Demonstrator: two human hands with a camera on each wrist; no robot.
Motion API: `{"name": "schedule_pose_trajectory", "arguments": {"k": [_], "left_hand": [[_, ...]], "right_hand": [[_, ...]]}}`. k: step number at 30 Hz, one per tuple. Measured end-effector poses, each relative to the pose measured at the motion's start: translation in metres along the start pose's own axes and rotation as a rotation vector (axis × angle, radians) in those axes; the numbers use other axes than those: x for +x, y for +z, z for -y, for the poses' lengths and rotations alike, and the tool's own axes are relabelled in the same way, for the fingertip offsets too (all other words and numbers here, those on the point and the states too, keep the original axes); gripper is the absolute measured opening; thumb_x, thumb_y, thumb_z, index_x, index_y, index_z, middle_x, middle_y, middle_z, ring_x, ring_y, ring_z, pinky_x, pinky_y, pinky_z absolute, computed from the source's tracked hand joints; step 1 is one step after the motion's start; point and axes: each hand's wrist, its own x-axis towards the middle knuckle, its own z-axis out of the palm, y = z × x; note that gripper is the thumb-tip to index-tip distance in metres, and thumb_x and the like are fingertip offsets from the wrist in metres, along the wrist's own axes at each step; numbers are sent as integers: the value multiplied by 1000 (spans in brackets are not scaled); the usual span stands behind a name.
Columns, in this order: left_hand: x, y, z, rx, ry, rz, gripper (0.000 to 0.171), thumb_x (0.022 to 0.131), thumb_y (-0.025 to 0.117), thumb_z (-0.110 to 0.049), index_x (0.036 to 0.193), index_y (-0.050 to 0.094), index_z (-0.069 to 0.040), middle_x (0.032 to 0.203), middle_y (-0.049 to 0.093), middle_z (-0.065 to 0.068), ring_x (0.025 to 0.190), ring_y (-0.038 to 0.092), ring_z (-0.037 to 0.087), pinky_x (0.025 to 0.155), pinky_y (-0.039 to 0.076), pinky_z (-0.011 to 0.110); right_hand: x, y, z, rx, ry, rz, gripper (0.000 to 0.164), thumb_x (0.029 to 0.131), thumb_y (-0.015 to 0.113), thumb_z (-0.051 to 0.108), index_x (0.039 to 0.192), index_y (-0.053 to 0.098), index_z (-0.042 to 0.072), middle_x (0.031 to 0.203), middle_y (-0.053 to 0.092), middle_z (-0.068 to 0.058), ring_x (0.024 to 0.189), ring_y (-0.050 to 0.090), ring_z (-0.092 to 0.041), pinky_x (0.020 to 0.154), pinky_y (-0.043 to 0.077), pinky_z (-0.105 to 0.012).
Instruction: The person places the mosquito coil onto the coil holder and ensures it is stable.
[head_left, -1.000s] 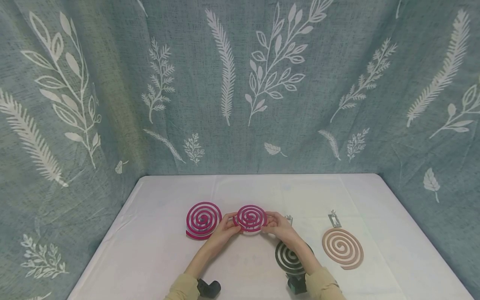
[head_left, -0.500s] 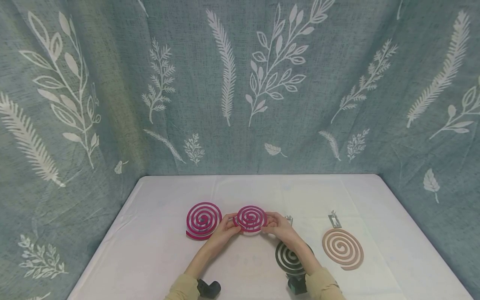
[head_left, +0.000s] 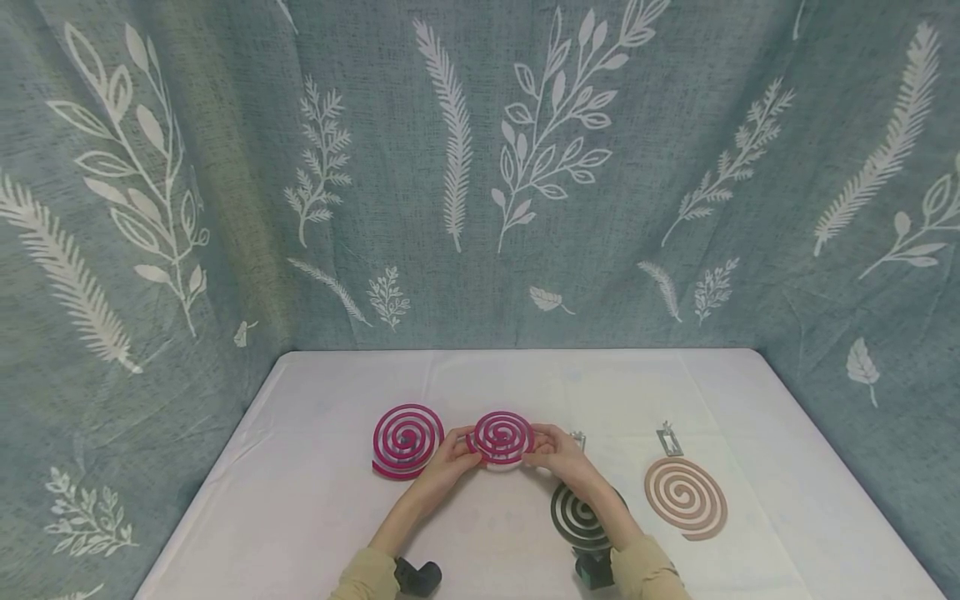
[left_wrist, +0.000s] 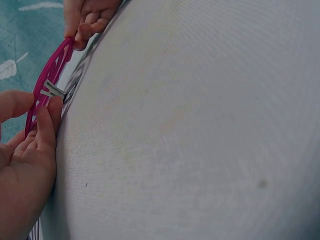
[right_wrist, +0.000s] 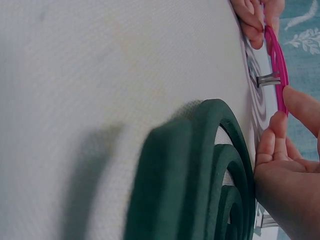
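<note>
A magenta mosquito coil (head_left: 502,434) is held level between both hands, low over the white tabletop. My left hand (head_left: 448,460) pinches its left edge, thumb on top and fingers beneath. On the opposite edge, my right hand (head_left: 564,457) pinches it the same way. Under the coil stands a small metal coil stand (left_wrist: 53,89), its upright prong reaching the coil's underside, as both wrist views show. Pale curved bands lie on the table around the stand's foot. Another magenta coil (head_left: 407,438) lies left of my left hand.
A dark green coil (head_left: 564,518) lies under my right forearm, partly hidden by it. Farther right is a tan coil (head_left: 684,497), with a metal stand (head_left: 670,439) behind it. A further metal stand (head_left: 578,438) shows behind my right hand. Patterned curtain (head_left: 480,292) surrounds the table.
</note>
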Motion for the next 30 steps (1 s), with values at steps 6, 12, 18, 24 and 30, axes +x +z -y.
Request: {"name": "schedule_pose_trajectory", "arguments": {"k": [6,12,18,24,30], "left_hand": [[0,0,0,-1,4,4,54,97,51,-14,142,27,2,127,56,25,121,53,34,111,31,52],[0,0,-1,8,-2,3,54,97,50,-15,143,27,1,126,57,24,118,56,31,111,32,51],[0,0,-1,8,3,10,54,97,50,-15,143,26,2,127,56,25,118,56,31,111,32,51],[0,0,0,-1,-4,9,55,97,50,-14,143,26,2,127,56,25,120,54,32,111,32,50],[0,1,0,4,-8,7,55,97,50,-15,143,26,1,128,56,24,123,52,33,111,32,50]], "right_hand": [[-1,0,1,-5,4,-3,64,81,71,8,136,41,-6,100,58,-13,78,55,-11,72,48,-25],[0,0,0,0,5,2,64,81,70,9,136,41,-6,101,59,-14,78,55,-11,72,48,-24],[1,-1,-1,-2,2,6,64,81,71,8,135,41,-6,99,58,-12,78,55,-11,72,47,-24],[1,-1,-2,-7,-3,3,64,80,71,8,135,41,-7,97,58,-10,77,55,-11,72,47,-24],[2,-1,-2,-2,0,4,64,80,71,8,135,41,-7,97,58,-10,77,55,-11,72,47,-24]]}}
